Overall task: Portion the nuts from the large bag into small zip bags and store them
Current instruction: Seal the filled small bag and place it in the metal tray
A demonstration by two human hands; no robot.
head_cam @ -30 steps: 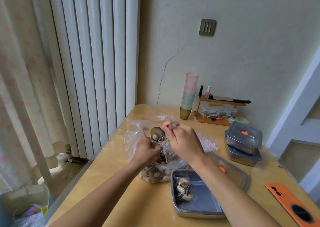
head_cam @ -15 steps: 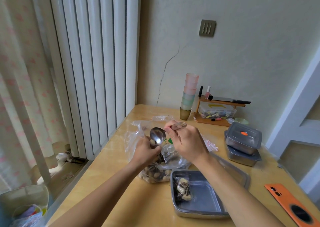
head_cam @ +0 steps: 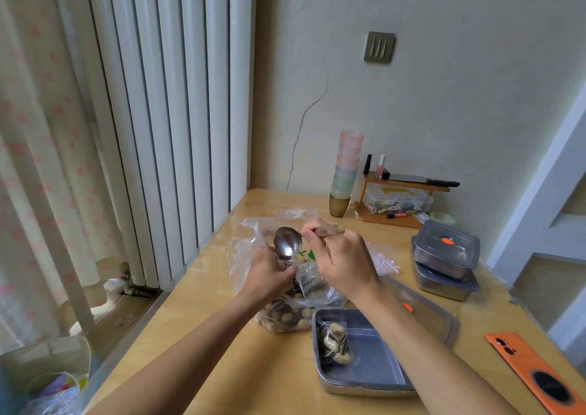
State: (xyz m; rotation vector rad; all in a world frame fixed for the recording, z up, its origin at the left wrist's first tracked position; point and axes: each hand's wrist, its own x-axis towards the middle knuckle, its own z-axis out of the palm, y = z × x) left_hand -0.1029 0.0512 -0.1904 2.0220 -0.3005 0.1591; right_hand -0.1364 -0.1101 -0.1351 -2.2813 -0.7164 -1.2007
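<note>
On the pale wooden tabletop, seen from the head camera, lies one large clear plastic bag of mixed nuts, slumped between the forearms. The left hand is closed on a fold of clear plastic just below the spoon; whether that is a small bag or the big bag's mouth cannot be told. The right hand pinches the handle of one steel spoon, its bowl empty and tilted.

One open steel tray sits just right of the bag and holds one filled small zip bag at its left wall. The tray's single lid leans behind it. Two lidded steel boxes are stacked farther right, and a few empty zip bags lie beyond the right hand. One orange phone lies near the right edge.

Bare wood runs left of the bag to the tabletop's left edge, and between tray and phone.
</note>
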